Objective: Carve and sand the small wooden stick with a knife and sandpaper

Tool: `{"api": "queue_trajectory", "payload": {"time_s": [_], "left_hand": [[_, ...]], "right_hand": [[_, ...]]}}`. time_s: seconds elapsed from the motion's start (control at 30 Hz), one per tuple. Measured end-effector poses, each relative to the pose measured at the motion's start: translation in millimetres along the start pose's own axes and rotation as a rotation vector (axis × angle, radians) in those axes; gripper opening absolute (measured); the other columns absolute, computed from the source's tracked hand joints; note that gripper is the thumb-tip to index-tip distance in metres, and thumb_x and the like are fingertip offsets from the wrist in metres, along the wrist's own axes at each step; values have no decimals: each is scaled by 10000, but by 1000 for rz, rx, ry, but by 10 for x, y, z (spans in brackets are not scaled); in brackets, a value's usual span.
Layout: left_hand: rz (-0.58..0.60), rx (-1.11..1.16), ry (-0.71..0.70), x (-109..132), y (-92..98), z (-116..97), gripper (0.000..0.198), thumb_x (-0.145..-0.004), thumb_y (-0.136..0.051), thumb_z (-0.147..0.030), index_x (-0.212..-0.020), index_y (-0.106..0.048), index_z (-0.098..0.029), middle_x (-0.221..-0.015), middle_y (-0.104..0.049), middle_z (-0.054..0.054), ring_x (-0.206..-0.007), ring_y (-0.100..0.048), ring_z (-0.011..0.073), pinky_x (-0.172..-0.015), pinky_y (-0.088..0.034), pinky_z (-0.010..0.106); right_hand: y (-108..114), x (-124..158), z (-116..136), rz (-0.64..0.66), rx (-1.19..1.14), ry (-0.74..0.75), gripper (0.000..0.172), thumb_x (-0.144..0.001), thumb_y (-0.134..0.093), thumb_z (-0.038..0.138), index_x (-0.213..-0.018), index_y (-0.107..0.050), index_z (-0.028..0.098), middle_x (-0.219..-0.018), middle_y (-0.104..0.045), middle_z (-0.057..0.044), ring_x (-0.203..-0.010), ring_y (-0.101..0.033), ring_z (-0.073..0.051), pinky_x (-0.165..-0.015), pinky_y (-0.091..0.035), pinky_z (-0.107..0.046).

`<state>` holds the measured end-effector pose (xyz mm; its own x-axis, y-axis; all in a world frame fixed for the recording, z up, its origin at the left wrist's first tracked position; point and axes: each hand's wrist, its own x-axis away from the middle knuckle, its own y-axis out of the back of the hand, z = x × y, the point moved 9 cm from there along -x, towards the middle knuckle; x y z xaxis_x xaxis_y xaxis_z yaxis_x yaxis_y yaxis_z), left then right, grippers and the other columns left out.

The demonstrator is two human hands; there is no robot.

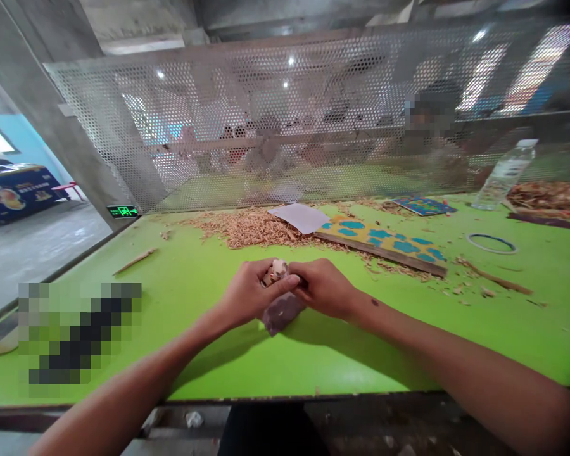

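Both my hands meet over the middle of the green table (313, 354). My left hand (249, 294) is closed around a small pale wooden piece (278, 269), thumb pressed across it. My right hand (323, 286) is closed too, gripping the same piece from the right. A greyish-purple cloth or sandpaper sheet (281, 311) hangs below both hands, pinched between them. What exactly the wooden piece is stays partly hidden by my fingers.
A heap of wood shavings (247, 229) lies behind my hands, with a white paper (304, 216) and a yellow board with blue patches (382, 244). A thin stick (133, 259), a ring (491, 242), a plastic bottle (503, 174) and a perforated metal screen (285, 120) surround the area.
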<state>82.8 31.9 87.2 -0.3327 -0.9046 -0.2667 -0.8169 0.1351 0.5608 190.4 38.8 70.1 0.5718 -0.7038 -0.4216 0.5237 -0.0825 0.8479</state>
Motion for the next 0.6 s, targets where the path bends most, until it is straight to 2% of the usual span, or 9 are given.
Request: {"api": "queue_trajectory", "payload": {"time_s": [0.13,0.33,0.47,0.6], "left_hand": [[-55,-20,38,31,11,-13,443,-847,-667,-518,-626,-483,-182,-551,-457,-43,-530,-385,97,-487,-266,207],[-55,66,122,87,-21,-25,412,-858,-658,-507,-645,-507,-188,-527,-509,-41,-472,-428,96,-444,-310,200],[-17,169,178,103,-69,-12,438,-862,-655,-562,-672,-531,-188,-489,-520,-50,-407,-425,86,-398,-313,194],[52,298,179,100,-138,-26,494,-846,-664,-628,-677,-513,-189,-442,-475,-72,-357,-381,62,-365,-277,184]], "right_hand": [[26,13,-9,28,266,-43,211,-982,-491,326,-915,-619,172,-761,-692,-67,-559,-478,-149,-560,-183,-307],[102,22,42,49,416,-113,202,-1013,-448,253,-979,-624,162,-816,-716,-109,-624,-582,-188,-546,-196,-313],[154,30,60,-17,476,-145,182,-996,-447,180,-970,-626,161,-824,-712,-121,-643,-598,-197,-550,-200,-321],[183,52,108,-129,492,-94,224,-1013,-423,185,-938,-634,165,-820,-706,-110,-656,-586,-191,-567,-223,-321]]}}
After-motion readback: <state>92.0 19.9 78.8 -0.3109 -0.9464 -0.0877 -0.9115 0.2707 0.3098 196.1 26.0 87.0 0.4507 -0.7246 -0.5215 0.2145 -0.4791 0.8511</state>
